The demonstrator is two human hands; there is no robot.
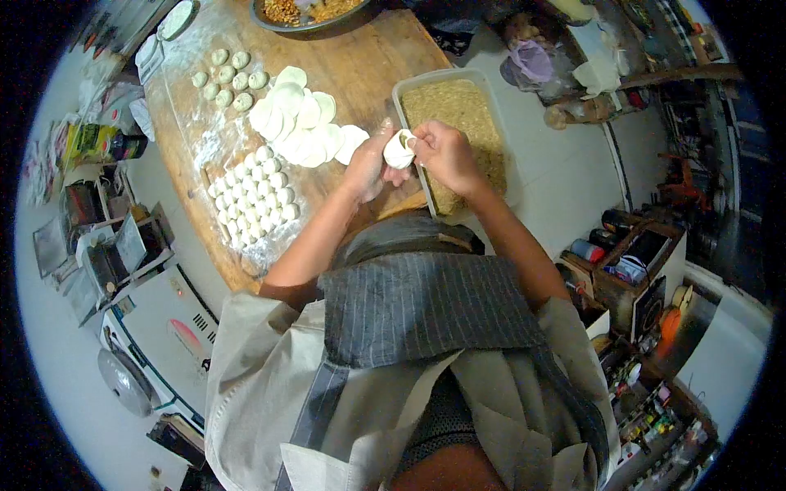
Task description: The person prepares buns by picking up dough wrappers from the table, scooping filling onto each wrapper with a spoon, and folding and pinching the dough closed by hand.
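Note:
A white dough wrapper [399, 150], folded partly round some filling, is held between my two hands. My left hand [372, 161] cradles it from the left and below. The fingers of my right hand [444, 154] pinch its upper right edge. Just right of it stands a rectangular tub [399, 88] full of greenish-brown filling, partly under my right hand. Flat round wrappers [295, 123] overlap in a pile to the left of my left hand. Small dough pieces [254, 196] lie in close rows on the floured wood, with several round dough pieces [240, 80] farther back.
The wooden table [377, 53] bears a metal bowl [315, 26] of orange-brown food at its far edge. A small floury dish [176, 20] is at the far left corner. Shelves with household items stand right, a white appliance [168, 327] lower left.

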